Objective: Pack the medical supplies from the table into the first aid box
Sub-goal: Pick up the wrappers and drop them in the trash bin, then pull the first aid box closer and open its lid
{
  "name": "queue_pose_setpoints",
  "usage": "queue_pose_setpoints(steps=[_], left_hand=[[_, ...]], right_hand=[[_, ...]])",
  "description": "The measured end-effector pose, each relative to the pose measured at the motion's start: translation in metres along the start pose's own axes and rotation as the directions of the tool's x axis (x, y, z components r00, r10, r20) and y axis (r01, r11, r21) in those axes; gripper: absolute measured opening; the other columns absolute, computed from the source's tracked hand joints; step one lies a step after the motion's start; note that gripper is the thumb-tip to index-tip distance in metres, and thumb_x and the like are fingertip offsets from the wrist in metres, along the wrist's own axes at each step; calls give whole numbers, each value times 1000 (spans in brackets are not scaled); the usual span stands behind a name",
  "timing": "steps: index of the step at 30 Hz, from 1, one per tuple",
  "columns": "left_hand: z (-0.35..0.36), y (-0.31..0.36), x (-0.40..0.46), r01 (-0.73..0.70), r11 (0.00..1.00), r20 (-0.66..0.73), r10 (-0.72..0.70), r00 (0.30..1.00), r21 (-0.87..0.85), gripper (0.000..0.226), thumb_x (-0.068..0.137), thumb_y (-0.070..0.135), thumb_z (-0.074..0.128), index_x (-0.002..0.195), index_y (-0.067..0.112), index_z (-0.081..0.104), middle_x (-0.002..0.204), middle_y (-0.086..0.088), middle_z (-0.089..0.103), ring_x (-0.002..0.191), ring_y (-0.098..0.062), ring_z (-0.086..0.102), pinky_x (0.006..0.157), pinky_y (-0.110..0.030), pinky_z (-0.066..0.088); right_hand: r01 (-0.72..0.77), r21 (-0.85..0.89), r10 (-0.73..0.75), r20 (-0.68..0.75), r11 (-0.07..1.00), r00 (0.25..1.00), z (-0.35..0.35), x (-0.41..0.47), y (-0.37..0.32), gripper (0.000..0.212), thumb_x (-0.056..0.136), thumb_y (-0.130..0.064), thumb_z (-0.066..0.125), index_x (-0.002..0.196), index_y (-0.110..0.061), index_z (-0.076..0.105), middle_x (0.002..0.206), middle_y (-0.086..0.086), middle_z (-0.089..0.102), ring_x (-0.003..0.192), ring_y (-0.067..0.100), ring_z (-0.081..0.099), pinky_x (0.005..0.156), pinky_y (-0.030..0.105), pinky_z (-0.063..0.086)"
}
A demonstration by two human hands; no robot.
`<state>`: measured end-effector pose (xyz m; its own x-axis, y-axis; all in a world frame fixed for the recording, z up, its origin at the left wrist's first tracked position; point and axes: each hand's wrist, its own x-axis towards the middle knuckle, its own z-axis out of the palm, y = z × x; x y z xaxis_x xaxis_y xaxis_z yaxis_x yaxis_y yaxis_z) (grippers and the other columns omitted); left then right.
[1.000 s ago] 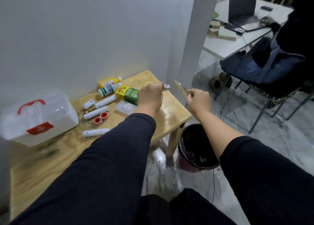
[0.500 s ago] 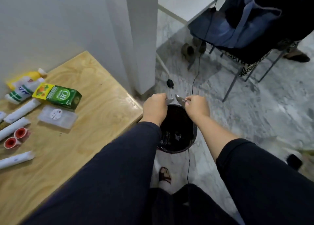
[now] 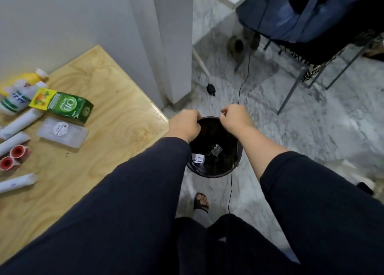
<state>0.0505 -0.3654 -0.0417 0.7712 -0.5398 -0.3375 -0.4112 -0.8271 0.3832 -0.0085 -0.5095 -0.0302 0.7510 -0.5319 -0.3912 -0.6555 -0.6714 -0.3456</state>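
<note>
My left hand (image 3: 184,125) and my right hand (image 3: 234,116) hover side by side over a black bin (image 3: 236,160) on the floor. Both have their fingers curled, and I see nothing in them. A silvery scrap (image 3: 216,150) and a white scrap (image 3: 198,158) lie inside the bin. On the wooden table (image 3: 108,83) at the left lie a green box (image 3: 66,106), a clear flat packet (image 3: 62,132), a yellow bottle (image 3: 25,79), a white bottle (image 3: 14,100), white rolls (image 3: 20,122) and two red-cored tape rolls (image 3: 17,151). The first aid box is out of view.
A white pillar (image 3: 172,46) stands just behind the table's right corner. A metal-legged chair with a dark blue jacket (image 3: 301,19) stands at the upper right. A thin black cable (image 3: 243,81) runs across the marble floor past the bin. My sandalled foot (image 3: 200,202) is below the bin.
I have turned from the table to the bin and lowered both hands over it. The foil pieces pinched in my fingers earlier no longer show in either hand.
</note>
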Motion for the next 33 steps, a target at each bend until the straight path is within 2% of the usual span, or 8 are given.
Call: queue_pose_setpoints(steps=[6,10,17,20,24,27,30,33], left_hand=[[-54,-30,-46,-39,999,-110,41,993,20,33,87,21,49,117,26,62,122,2,62,113,-23,57,85,-36,50],[-100,-71,-98,4,1000,-221,-7,975,-12,32,90,23,48,117,25,63,124,1,61,113,-24,57,83,-35,49],[-165,-179,-215,184,982,-359,-187,914,-41,31,89,27,49,117,25,63,119,-4,65,106,-27,60,82,-37,51],[-179,-231,-269,296,950,-406,-309,860,-97,32,87,29,52,117,26,62,122,-2,63,109,-27,58,83,-35,48],[-191,-289,-336,455,877,-450,-474,757,-158,30,87,25,49,113,27,64,116,-2,65,101,-26,60,75,-32,47],[-194,-330,-374,540,808,-472,-580,664,-235,31,87,24,47,114,26,63,114,3,64,98,-24,60,78,-35,51],[-195,-367,-398,581,761,-487,-639,595,-290,30,86,25,50,113,30,62,120,7,60,99,-22,58,77,-33,49],[-195,-397,-407,608,728,-487,-675,554,-318,38,87,21,53,124,27,57,134,7,51,110,-21,55,77,-32,47]], right_hand=[[157,-65,-161,-69,985,984,-22,-43,-60,31,89,-19,50,116,-18,65,118,8,65,105,32,61,75,30,45],[294,-94,-297,-17,951,955,-22,-84,-121,36,87,-27,52,121,-19,61,125,7,63,112,29,59,93,38,50],[582,-162,-576,85,797,813,13,-167,-251,40,88,-30,54,126,-20,56,130,7,59,120,26,54,94,35,45],[694,-189,-685,117,695,719,44,-202,-303,36,88,-31,54,120,-16,60,122,10,63,113,30,56,82,31,44],[806,-195,-782,199,559,590,83,-242,-361,37,88,-26,55,123,-16,58,127,8,61,119,27,53,88,32,44],[854,-182,-816,252,488,520,109,-262,-401,38,87,-23,54,125,-19,57,124,7,63,112,27,58,78,29,43],[887,-162,-846,267,432,461,134,-273,-438,43,87,-24,54,130,-21,52,129,7,60,116,27,56,88,34,47],[923,-212,-886,279,321,372,158,-275,-470,49,87,-25,55,135,-23,46,134,6,55,124,27,48,95,38,45]])
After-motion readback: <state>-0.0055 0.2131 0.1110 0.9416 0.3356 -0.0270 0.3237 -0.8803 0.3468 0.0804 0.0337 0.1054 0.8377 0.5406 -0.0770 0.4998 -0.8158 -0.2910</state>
